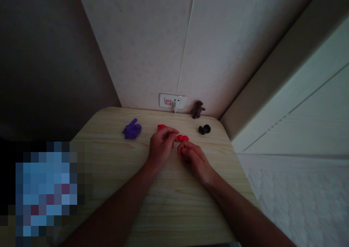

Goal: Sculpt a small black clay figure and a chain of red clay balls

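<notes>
A red rounded lump (182, 138), which looks like modelling clay, is at the fingertips of my left hand (162, 145). Those fingers are pinched together at its left end. Just below and to the right, my right hand (195, 159) is closed, thumb against the fingers. A trace of red shows at its fingertips, but what it grips is too hidden to make out. Another red piece (161, 127) lies on the wooden tabletop (158, 207) behind my left hand, which partly covers it.
A purple lumpy figure (132, 129) lies at the left. Black rounded pieces (204, 129) sit at the right, with a dark brown figure (197, 109) standing behind them by the wall. A wall socket (172, 101) with a white plug is at the back.
</notes>
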### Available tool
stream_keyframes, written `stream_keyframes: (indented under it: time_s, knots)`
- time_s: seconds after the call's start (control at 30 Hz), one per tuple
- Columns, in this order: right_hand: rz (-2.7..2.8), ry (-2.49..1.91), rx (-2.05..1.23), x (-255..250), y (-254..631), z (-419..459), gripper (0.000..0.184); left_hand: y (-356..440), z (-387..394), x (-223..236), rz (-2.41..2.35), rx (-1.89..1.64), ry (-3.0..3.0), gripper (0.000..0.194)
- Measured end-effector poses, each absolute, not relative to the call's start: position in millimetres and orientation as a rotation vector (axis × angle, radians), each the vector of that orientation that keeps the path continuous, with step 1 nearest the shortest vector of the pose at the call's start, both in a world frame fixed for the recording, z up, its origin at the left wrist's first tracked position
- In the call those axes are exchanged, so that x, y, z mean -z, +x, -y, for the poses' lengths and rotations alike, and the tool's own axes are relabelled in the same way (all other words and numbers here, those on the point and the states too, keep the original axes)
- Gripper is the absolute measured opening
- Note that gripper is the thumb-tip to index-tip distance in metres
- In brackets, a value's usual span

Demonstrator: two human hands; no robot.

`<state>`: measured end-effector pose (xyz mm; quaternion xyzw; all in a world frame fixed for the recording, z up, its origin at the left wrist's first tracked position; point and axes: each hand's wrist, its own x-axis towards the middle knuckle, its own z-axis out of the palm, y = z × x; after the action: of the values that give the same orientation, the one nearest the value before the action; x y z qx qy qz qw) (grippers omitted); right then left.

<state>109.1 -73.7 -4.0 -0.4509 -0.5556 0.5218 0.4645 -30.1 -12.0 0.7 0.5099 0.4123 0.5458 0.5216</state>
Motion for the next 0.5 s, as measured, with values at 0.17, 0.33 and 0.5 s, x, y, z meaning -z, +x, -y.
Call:
stream_keyframes:
  time_s: [0.17, 0.33, 0.5]
  knots:
    - [1.326, -1.089, -1.325, 5.2, 110.1, 72.3, 0.024, -30.2, 12.5, -1.2, -0.981, -1.309, 1.220, 0.011]
    - [1.336, -1.114, -1.271, 6.1, 107.5, 73.6, 0.022, -30.0, 12.7, -1.1, -0.981, -1.311, 1.230, 0.012]
    - [1.339, -1.089, -1.251, 3.3, 106.0, 73.6, 0.021, -29.9, 13.0, -0.9, -0.972, -1.309, 1.215, 0.012]
